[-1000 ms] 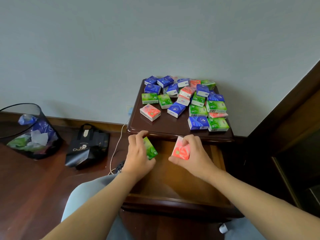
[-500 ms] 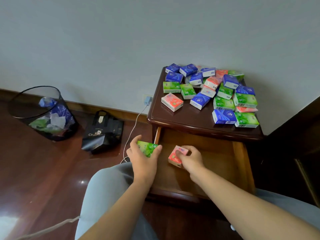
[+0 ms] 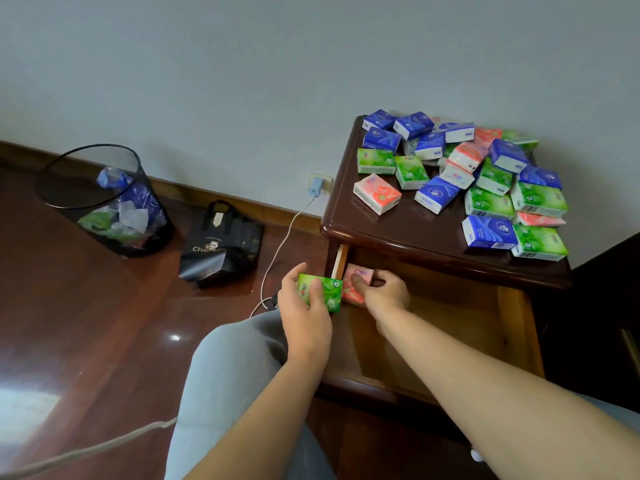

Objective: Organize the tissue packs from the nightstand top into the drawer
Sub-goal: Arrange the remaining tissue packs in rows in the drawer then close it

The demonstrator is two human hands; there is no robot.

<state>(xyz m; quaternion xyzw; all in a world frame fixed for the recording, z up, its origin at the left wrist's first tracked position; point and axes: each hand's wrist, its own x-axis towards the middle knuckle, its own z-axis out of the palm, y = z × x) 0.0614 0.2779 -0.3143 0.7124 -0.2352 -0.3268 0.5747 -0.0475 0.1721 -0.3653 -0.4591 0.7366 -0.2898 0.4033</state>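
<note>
Item: pink pack (image 3: 356, 284), pinched in my right hand (image 3: 382, 294), at the back-left corner of the open drawer (image 3: 512, 327).
Item: green pack (image 3: 320, 292), clamped in my left hand (image 3: 304, 313), beside the drawer's left wall, seemingly outside it.
Item: remaining tissue packs (image 3: 460, 174), heaped on the nightstand top (image 3: 408, 226).
Risks, my judgement: green pack released early falls to the floor; loosely set packs waste drawer space.

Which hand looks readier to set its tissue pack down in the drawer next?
Probably the right hand: it already holds the pink pack inside the drawer, at its back left corner. The left hand holds the green pack just outside the drawer's left edge.
</note>
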